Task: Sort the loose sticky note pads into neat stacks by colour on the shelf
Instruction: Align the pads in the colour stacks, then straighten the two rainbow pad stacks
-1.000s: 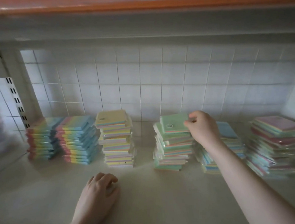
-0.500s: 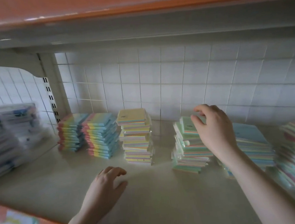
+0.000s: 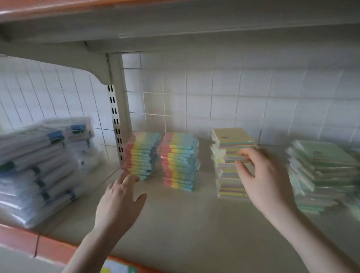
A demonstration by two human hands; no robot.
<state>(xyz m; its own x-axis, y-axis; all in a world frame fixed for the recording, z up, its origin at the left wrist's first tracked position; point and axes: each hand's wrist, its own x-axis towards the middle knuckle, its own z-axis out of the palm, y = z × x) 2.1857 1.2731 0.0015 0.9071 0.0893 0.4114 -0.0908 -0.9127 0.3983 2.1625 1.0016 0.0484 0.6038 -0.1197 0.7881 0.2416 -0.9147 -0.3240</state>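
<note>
Both hands at the sticky note stacks on the shelf [image 3: 182, 233].

From the head view: the left hand [image 3: 118, 202], fingers loosely spread and holding nothing, reaches to the foot of the left rainbow stack [image 3: 141, 155], about touching it. The right hand [image 3: 262, 177] has its fingertips curled against the side of the yellow-topped stack [image 3: 232, 153]. A second rainbow stack [image 3: 180, 160] stands between; the green stack [image 3: 321, 168] lies further right, blurred.

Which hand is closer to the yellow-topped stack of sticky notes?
Right. The right hand has its fingers on the front of the yellow-topped stack; the left hand reaches toward the leftmost rainbow stack, two stacks away.
</note>
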